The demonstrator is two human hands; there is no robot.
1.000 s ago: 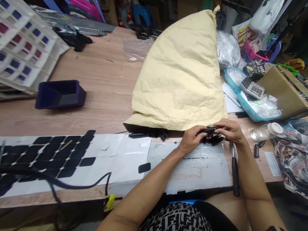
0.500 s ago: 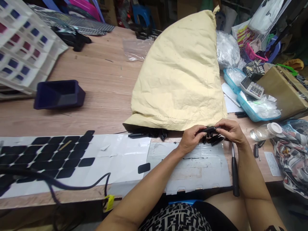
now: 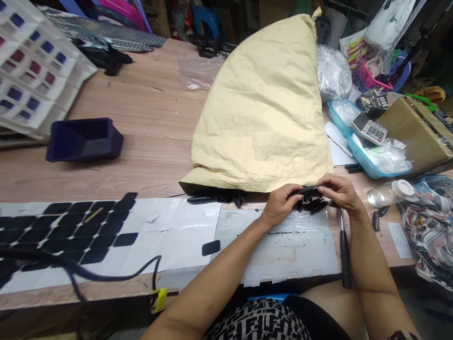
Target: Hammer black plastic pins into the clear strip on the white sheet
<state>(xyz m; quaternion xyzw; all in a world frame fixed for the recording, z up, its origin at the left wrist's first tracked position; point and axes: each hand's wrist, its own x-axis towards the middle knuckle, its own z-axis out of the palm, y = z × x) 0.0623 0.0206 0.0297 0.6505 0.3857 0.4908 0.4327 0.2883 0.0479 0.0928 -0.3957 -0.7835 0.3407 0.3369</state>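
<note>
Between my two hands, at the front edge of the big cream sack (image 3: 262, 104), is a slim black pen-like part (image 3: 307, 190). My left hand (image 3: 279, 203) is closed on its left end, thumb and fingers pinching it. At the thin right end, my right hand (image 3: 339, 192) pinches too; the fingertips partly cover what is there. Several similar black parts (image 3: 316, 206) lie just below on a plastic-covered grey board (image 3: 290, 250). More dark parts (image 3: 208, 197) stick out from under the sack's left front edge. A black-handled hammer (image 3: 344, 255) lies by my right forearm.
A dark blue bin (image 3: 83, 140) stands at left, near a white perforated basket (image 3: 35, 71). Black rounded pads (image 3: 88, 230) lie on white sheeting, with a cable (image 3: 106, 275) across them. Right: blue baskets (image 3: 378, 163), a calculator (image 3: 370, 128), a clear jar (image 3: 389, 193) and a cardboard box (image 3: 417, 132).
The view has shifted very slightly. Both hands keep their pinch on the black part, with almost no movement.
</note>
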